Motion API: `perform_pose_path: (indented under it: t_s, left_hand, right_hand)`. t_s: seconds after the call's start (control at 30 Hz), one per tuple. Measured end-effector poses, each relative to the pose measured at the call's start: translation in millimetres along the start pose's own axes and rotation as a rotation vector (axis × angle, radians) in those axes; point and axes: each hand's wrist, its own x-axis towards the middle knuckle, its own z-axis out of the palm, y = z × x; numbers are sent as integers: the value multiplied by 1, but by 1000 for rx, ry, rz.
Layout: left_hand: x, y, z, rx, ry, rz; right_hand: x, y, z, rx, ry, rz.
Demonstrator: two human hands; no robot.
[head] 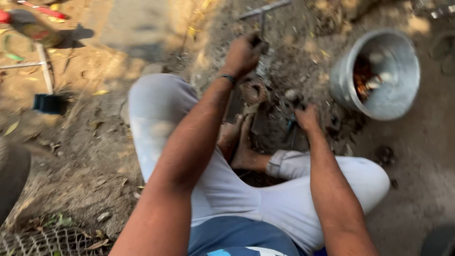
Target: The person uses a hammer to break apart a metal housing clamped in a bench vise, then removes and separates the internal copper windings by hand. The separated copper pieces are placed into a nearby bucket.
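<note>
Harsh dappled sunlight, warm haze up top — heavy motion blur.

The left hand (242, 54) closes its fingers around a dull grey metal T-handled tool (262, 16), matt and scuffed. Just below those fingers sits a rusty, rough metal part (253, 92), brown and caked with dirt. The right hand (305, 116) grips a dark, greasy metal piece (294, 98), blurred. Beyond the right fingers stands a bucket (379, 71) of dull galvanised metal, its wall smooth with a soft sheen. The ground (95, 156) is dry, rough earth, crumbly and matt. The trousers (227, 189) are pale, matt cloth, dusty.
</note>
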Motion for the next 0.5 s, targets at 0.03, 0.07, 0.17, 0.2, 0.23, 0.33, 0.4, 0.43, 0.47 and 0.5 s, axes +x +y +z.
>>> perform_pose_path:
  t_s: [0.03, 0.07, 0.17, 0.2, 0.23, 0.33, 0.4, 0.43, 0.47, 0.5]
  left_hand:
    - [-10, -8, 12, -28, -107, -31]
    - [-10, -14, 11, -28, -174, -46]
    - [-15, -19, 9, 142, -272, -34]
    - [-16, -20, 12, 254, -300, -29]
    - [-19, -21, 12, 369, -327, -23]
    - [-30, -23, 16, 553, -405, -127]
    - [-40, -26, 18, 626, -439, -231]
    - [-44, -27, 20, 665, -444, -275]
    - [-47, -28, 22, 706, -447, -323]
    - [-50, -29, 24, 708, -458, -332]
  right_hand:
    - [-9, 19, -6, 24, 35, 52]
    - [-18, 29, -11, 249, 57, 51]
    - [-68, 22, -18, 792, 77, 71]
    - [-82, 11, -15, 848, 62, 137]
    - [-94, -1, -14, 894, 50, 197]
    - [-106, -36, -9, 1056, -57, 221]
    - [-100, -51, -1, 1107, -60, 174]
    - [-97, -54, 3, 1131, -64, 151]
    - [-96, -52, 4, 1081, -49, 94]
    - [-95, -50, 5, 1033, -36, 37]
